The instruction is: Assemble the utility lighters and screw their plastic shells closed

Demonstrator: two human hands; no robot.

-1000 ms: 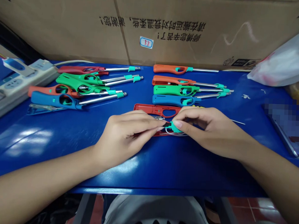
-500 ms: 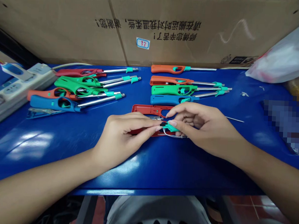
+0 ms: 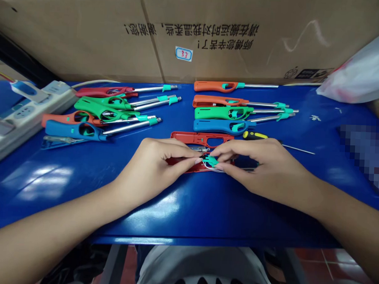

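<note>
Reference point: the upper red lighter shell half point(image 3: 189, 138), lying on the blue worktop point(image 3: 205, 218).

Nearest to the wearer, below and to the left of the reference, is the left hand point(image 3: 163, 162); its thumb and index finger are pinched together on a small black piece point(image 3: 204, 158). Below and to the right is the right hand point(image 3: 263, 170). Its thumb and index finger lie slightly apart at the right side of the green trigger point(image 3: 211, 161) (contact pressure cannot be determined).

The trigger sits just on the near side of the reference, above the lower red shell half point(image 3: 196, 167), with white wires point(image 3: 211, 168) looping below it. Handling, by judgement: the trigger should be light, stiff and smooth enough to slip; hold it by its broad plastic body. The wires are probably flexible and easily strained; do not grip there.

To the right of the reference lies a yellow-and-black screwdriver point(image 3: 255, 136). Beyond it are the blue lighter point(image 3: 209, 126) and green lighter point(image 3: 209, 113). Farthest beyond stands the cardboard box point(image 3: 96, 33).
</note>
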